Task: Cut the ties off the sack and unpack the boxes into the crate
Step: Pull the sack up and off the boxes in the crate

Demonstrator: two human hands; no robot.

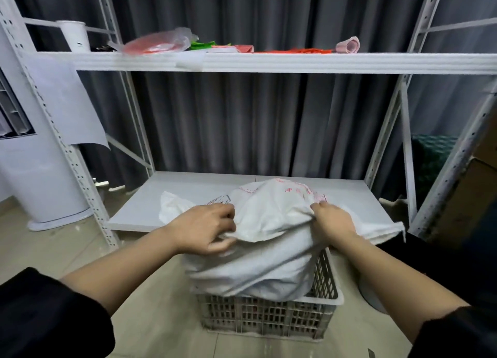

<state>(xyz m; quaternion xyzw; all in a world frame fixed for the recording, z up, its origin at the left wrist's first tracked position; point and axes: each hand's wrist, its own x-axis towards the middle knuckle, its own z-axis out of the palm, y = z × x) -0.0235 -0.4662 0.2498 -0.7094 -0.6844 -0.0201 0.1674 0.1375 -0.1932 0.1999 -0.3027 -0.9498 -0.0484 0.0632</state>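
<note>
Both hands clamped on white sack (258,266), left hand (207,230) and right hand (332,222) gripping bunched fabric, sack resting atop grey slatted crate (269,317) on floor.

Black sleeves (48,314) pushed up, forearms and hands bare.

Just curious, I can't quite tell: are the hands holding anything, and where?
Both grip the white sack over the crate: left hand and right hand bunch its upper cloth.
</note>
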